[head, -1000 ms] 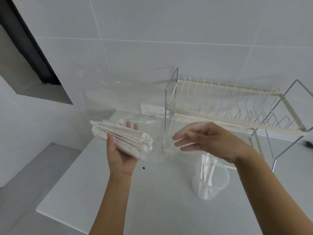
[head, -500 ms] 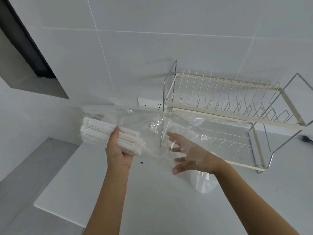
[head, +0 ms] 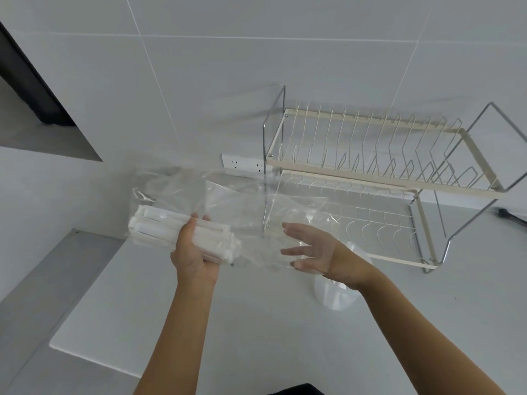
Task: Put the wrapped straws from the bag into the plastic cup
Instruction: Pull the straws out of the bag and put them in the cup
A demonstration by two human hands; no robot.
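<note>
My left hand (head: 194, 252) grips a bundle of white wrapped straws (head: 159, 232) through the clear plastic bag (head: 251, 206), held level above the counter. The bag's loose open end spreads to the right over my right hand (head: 312, 253), whose fingers are spread and point left into or under that end; I cannot tell which. The translucent plastic cup (head: 336, 295) stands on the counter beneath my right wrist, mostly hidden by it. Its contents cannot be seen now.
A two-tier wire dish rack (head: 370, 178) stands at the back right against the tiled wall. A white socket strip (head: 242, 163) sits on the wall left of it. The white counter (head: 256, 323) ends at its left edge, with grey floor below.
The clear bag has spread out to the right between my hands. My right hand moved left and down from above the cup to the bag's open end, now covering the cup.
</note>
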